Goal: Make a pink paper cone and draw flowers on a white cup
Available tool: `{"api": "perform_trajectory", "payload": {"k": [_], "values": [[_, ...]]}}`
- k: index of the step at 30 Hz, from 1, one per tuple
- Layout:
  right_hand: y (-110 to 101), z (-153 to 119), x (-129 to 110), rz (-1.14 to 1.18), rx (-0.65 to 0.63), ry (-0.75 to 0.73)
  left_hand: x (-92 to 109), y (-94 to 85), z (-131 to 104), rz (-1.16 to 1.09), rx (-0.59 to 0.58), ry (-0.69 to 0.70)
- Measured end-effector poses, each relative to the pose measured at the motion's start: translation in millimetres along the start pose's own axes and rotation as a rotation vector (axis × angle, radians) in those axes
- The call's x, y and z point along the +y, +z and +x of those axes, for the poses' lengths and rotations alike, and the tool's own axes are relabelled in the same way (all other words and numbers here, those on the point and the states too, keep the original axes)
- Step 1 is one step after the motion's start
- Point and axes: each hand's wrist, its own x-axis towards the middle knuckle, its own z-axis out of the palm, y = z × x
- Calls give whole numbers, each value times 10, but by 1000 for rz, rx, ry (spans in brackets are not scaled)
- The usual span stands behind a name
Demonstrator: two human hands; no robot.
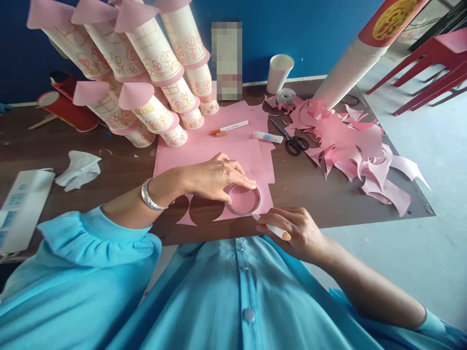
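A thin silvery ring (244,200) lies flat on a sheet of pink paper (206,163). My left hand (222,177) rests on the paper, thumb and fingertips pressed against the ring's left and upper edge. My right hand (295,231) grips a white pen (274,230), its tip close to the ring's lower right edge; I cannot tell if it touches the paper. Round cut-outs show along the paper's near edge, beside a thin pink offcut (188,215). Farther up the paper are a white-and-orange marker (233,127), its orange cap (221,134) and a glue stick (268,137).
Black-handled scissors (296,144) lie right of the paper, near a heap of pink scraps (350,141). Paper towers with pink cone roofs (156,53) stand at the back left. A white cup (280,73), tape roll (286,96), crumpled tissue (79,170) and power strip (27,209) are around.
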Motion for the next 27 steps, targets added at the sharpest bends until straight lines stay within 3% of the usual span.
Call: {"api": "perform_trajectory", "payload": {"k": [5, 9, 11, 18, 22, 27], "values": [[-132, -6, 75, 3, 39, 30, -16, 18, -4, -8, 19, 4], [-299, -74, 105, -10, 402, 79, -22, 19, -2, -21, 16, 7], [-329, -94, 108, -53, 511, 106, -19, 14, 2, -25, 0, -2], [-36, -43, 96, -251, 265, -14, 5, 7, 1, -10, 22, 20], [161, -36, 87, -216, 142, 89, 9, 8, -9, 26, 46, 25], [356, -2, 75, -252, 113, 289, -1, 32, -8, 46, 74, 26]]}}
